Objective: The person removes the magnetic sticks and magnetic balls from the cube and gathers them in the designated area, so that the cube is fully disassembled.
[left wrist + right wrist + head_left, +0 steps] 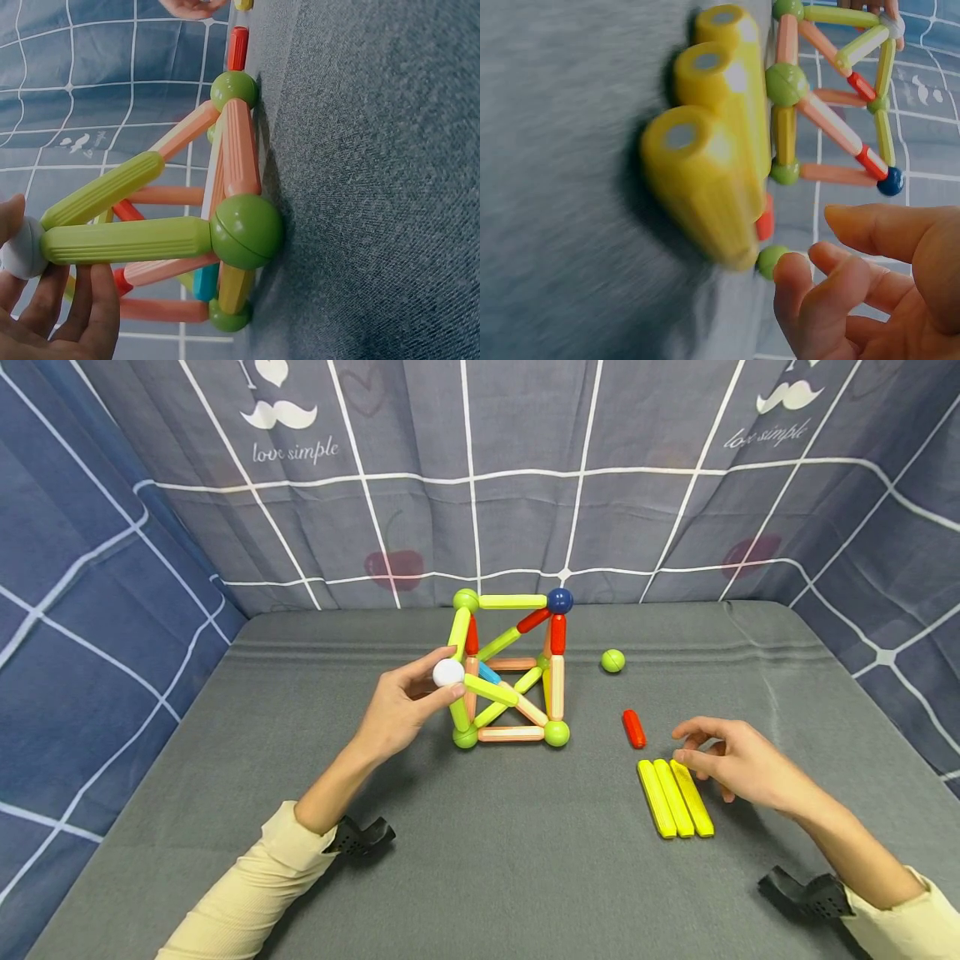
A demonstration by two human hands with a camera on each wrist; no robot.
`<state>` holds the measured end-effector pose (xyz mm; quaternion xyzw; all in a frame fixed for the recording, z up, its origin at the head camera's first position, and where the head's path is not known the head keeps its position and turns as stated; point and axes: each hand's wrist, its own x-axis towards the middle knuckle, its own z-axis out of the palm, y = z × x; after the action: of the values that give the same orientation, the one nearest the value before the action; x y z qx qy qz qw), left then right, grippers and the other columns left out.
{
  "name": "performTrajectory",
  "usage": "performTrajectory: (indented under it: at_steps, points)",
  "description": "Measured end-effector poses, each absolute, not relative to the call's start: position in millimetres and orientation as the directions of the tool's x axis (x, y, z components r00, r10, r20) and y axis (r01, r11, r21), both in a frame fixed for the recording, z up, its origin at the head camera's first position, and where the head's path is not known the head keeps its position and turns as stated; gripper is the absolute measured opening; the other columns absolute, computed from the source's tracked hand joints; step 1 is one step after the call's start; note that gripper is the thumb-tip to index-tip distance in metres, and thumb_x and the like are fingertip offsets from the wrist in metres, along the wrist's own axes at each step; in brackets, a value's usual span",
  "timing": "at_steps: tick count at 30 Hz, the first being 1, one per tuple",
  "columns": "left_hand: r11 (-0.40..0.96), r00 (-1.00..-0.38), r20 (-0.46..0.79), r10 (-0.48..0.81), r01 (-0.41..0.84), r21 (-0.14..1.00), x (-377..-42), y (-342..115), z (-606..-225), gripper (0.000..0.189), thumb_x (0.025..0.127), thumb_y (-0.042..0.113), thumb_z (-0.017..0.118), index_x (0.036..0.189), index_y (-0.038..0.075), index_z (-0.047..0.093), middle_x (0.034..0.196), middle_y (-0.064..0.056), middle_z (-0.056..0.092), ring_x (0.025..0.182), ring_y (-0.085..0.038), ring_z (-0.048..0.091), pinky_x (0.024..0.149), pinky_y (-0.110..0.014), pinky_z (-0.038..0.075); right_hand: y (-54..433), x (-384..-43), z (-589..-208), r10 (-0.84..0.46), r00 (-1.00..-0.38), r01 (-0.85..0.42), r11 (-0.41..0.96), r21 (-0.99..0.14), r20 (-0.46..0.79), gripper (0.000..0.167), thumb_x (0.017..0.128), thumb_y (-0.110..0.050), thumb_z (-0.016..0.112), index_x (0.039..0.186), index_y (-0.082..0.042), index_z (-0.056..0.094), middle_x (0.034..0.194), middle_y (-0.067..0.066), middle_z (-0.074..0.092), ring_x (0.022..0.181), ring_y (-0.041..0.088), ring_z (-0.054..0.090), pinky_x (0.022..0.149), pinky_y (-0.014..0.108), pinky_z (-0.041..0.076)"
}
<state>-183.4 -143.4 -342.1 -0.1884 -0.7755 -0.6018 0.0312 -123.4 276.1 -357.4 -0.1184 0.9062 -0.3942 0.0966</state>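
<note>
A cube-like frame of magnetic sticks and balls stands mid-table; a dark blue ball (559, 601) forms its back right top corner. My left hand (401, 702) pinches the white ball (448, 672) at the frame's upper front left corner. From that ball a lime-green stick (491, 691) runs inward, joined to a pale orange stick (531, 711). My right hand (742, 764) hovers just over the far end of three yellow sticks (673, 799) lying side by side. Its thumb and fingers are bent loosely and apart, with nothing between them in the right wrist view.
A short red stick (633, 729) lies beyond the yellow sticks. Farther back, a loose green ball (612, 661) rests right of the frame. A grey cloth (525, 877) covers the table, and a checked curtain (420, 527) hangs behind it and at both sides.
</note>
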Motion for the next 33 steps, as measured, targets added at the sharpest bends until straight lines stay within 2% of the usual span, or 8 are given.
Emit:
performTrajectory:
  at_steps: [4, 12, 19, 21, 24, 26, 31, 33]
  points:
    - [0.204, -0.926, 0.276, 0.257, 0.331, 0.922, -183.8, -143.5, -342.3, 0.052, 0.089, 0.010, 0.074, 0.138, 0.010, 0.059, 0.113, -0.012, 0.068, 0.094, -0.026, 0.066, 0.075, -0.027, 0.051, 260.6, -129.6, -349.6, -0.313, -0.948, -0.162, 0.646, -0.746, -0.066, 0.028, 0.096, -0.013, 0.066, 0.120, 0.000, 0.062, 0.102, 0.011, 0.060, 0.052, 0.018, 0.053, 0.045, 0.033, 0.048]
    - [0.207, -0.928, 0.274, 0.253, 0.328, 0.922, -183.2, -143.3, -342.2, 0.052, 0.089, 0.011, 0.075, 0.138, 0.010, 0.059, 0.112, -0.012, 0.068, 0.095, -0.034, 0.065, 0.074, -0.027, 0.052, 210.2, -145.8, -339.8, -0.393, -0.919, -0.256, 0.570, -0.781, 0.015, 0.022, 0.093, -0.010, 0.068, 0.113, -0.002, 0.065, 0.110, 0.017, 0.064, 0.084, 0.026, 0.064, 0.049, 0.036, 0.053]
    - [0.205, -0.929, 0.276, 0.247, 0.329, 0.922, -182.6, -143.2, -342.4, 0.052, 0.088, 0.010, 0.075, 0.138, 0.010, 0.059, 0.112, -0.012, 0.068, 0.094, -0.035, 0.064, 0.073, -0.028, 0.051, 158.9, -157.5, -332.8, -0.482, -0.871, -0.360, 0.493, -0.792, 0.096, 0.024, 0.093, -0.005, 0.067, 0.117, -0.005, 0.065, 0.118, 0.014, 0.062, 0.100, 0.023, 0.065, 0.048, 0.035, 0.053]
    - [0.204, -0.929, 0.276, 0.247, 0.328, 0.922, -182.6, -143.4, -342.3, 0.053, 0.088, 0.010, 0.075, 0.138, 0.010, 0.059, 0.112, -0.012, 0.068, 0.094, -0.035, 0.064, 0.073, -0.028, 0.051, 144.3, -160.1, -329.2, -0.495, -0.861, -0.380, 0.475, -0.794, 0.117, 0.025, 0.092, -0.005, 0.068, 0.117, -0.006, 0.065, 0.117, 0.013, 0.062, 0.097, 0.023, 0.066, 0.048, 0.035, 0.053]
    - [0.209, -0.929, 0.275, 0.246, 0.328, 0.921, -182.7, -143.7, -342.3, 0.053, 0.088, 0.011, 0.075, 0.138, 0.010, 0.059, 0.112, -0.012, 0.068, 0.095, -0.034, 0.064, 0.074, -0.028, 0.051, 125.5, -164.4, -325.5, -0.508, -0.850, -0.408, 0.466, -0.785, 0.140, 0.029, 0.092, -0.009, 0.069, 0.120, -0.008, 0.063, 0.118, 0.011, 0.062, 0.075, 0.021, 0.068, 0.050, 0.034, 0.052]
    - [0.209, -0.929, 0.276, 0.248, 0.330, 0.921, -182.9, -143.6, -342.2, 0.053, 0.089, 0.011, 0.075, 0.139, 0.010, 0.058, 0.112, -0.011, 0.068, 0.095, -0.032, 0.065, 0.074, -0.028, 0.051, 115.3, -168.0, -324.6, -0.520, -0.840, -0.435, 0.473, -0.766, 0.156, 0.033, 0.092, -0.012, 0.070, 0.124, -0.011, 0.062, 0.124, 0.006, 0.061, 0.067, 0.018, 0.066, 0.056, 0.034, 0.053]
    - [0.175, -0.926, 0.279, 0.254, 0.328, 0.928, -183.6, -142.6, -342.3, 0.051, 0.089, 0.009, 0.074, 0.138, 0.009, 0.059, 0.110, -0.012, 0.069, 0.093, -0.030, 0.065, 0.075, -0.028, 0.051, 97.2, -180.1, -329.2, -0.558, -0.799, -0.517, 0.449, -0.729, 0.223, 0.039, 0.092, -0.015, 0.069, 0.130, -0.012, 0.060, 0.140, -0.002, 0.052, 0.112, 0.022, 0.059, 0.094, 0.044, 0.046]
    - [0.167, -0.926, 0.277, 0.255, 0.325, 0.931, -183.8, -142.3, -342.5, 0.051, 0.089, 0.009, 0.074, 0.138, 0.010, 0.059, 0.110, -0.012, 0.069, 0.093, -0.030, 0.065, 0.076, -0.028, 0.051, 92.0, -184.0, -331.1, -0.560, -0.793, -0.524, 0.427, -0.737, 0.239, 0.036, 0.093, -0.013, 0.068, 0.128, -0.010, 0.062, 0.136, -0.001, 0.055, 0.121, 0.024, 0.054, 0.100, 0.046, 0.042]
